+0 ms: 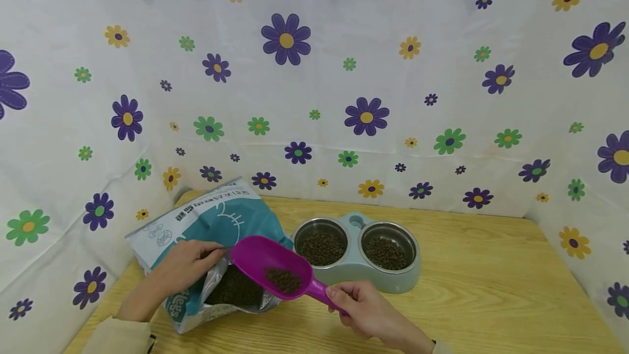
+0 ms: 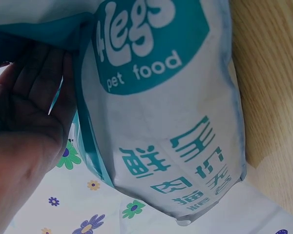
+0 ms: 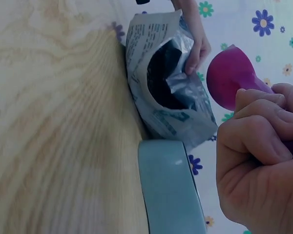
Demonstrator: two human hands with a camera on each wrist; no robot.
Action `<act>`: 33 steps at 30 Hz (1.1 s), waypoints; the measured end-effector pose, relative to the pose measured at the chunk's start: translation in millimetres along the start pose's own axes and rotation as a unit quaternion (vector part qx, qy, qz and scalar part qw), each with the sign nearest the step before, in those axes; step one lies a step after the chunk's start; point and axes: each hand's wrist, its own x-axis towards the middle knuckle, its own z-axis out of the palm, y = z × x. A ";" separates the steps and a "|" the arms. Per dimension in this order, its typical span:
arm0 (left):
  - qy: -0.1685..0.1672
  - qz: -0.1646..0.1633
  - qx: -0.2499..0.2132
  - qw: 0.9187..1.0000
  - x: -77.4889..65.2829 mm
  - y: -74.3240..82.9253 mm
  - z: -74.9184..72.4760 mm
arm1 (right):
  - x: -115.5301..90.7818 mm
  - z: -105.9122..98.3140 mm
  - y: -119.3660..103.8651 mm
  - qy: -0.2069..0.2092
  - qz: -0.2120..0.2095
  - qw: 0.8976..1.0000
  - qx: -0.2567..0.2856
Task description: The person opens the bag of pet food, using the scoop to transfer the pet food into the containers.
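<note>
My right hand [image 1: 366,310] grips the handle of a magenta scoop [image 1: 265,255], which holds a small heap of brown kibble [image 1: 283,280]. The scoop is raised over the mouth of a teal and white pet food bag [image 1: 245,213]. Dark kibble [image 1: 236,287] shows inside the bag's silvery opening. With thumb and fingers my left hand [image 1: 189,264] pinches the upper edge of that opening. In the left wrist view the left hand [image 2: 31,105] is partly hidden by the bag's fold. The right wrist view shows my fingers [image 3: 263,126] curled round the scoop's handle.
Right of the bag stands a light blue double feeder [image 1: 334,275] with two steel bowls, a left bowl [image 1: 320,222] and a right bowl [image 1: 390,226], both containing kibble. All stand on a wooden table [image 1: 481,277], with a flower-patterned white cloth [image 1: 329,81] behind and at the sides.
</note>
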 end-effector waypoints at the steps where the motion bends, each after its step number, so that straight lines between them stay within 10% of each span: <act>1: 0.000 0.001 0.000 1.000 0.1 0.1 0.1 | -1.4 -2.0 -0.8 0.007 -0.003 1.000 -0.010; 15: -0.009 -0.014 0.004 1.000 0.7 2.1 0.1 | -31.3 -49.3 -9.5 0.132 -0.004 0.981 -0.143; 33: -0.003 -0.008 0.001 1.000 0.3 -0.3 1.6 | -79.7 -116.1 -23.5 0.294 0.077 0.889 -0.343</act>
